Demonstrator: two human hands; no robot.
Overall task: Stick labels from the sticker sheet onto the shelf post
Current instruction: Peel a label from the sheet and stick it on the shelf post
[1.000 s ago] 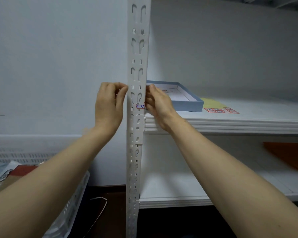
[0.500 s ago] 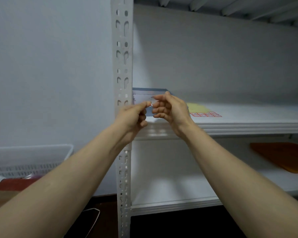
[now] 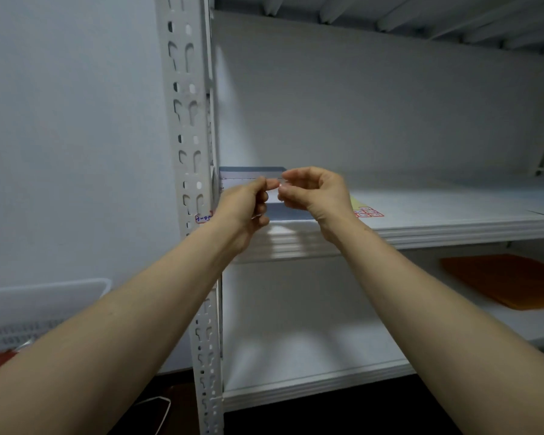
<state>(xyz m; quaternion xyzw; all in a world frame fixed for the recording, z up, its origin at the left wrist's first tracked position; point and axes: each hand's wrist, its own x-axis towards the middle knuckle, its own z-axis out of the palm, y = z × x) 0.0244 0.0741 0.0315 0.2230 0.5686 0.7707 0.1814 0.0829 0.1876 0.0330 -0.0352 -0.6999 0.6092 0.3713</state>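
Note:
The white slotted shelf post (image 3: 187, 127) stands left of centre. One small label with blue writing (image 3: 203, 218) is stuck on it at middle-shelf height. My left hand (image 3: 244, 204) and my right hand (image 3: 316, 191) are raised just right of the post, clear of it, with their pinched fingertips meeting. A tiny pale scrap, probably a label (image 3: 280, 184), shows between the fingertips, but it is blurred. The yellow sticker sheet with red-framed labels (image 3: 368, 211) lies on the middle shelf, partly hidden by my right hand.
A blue shallow box (image 3: 252, 172) sits on the middle shelf (image 3: 453, 221) behind my hands. An orange flat board (image 3: 509, 279) lies on the lower shelf. A white plastic basket (image 3: 41, 302) stands at the lower left. A white cable (image 3: 157, 409) lies on the dark floor.
Both hands have left the post, where they pressed the label, and moved right to meet in front of the blue box. The view has shifted up and right.

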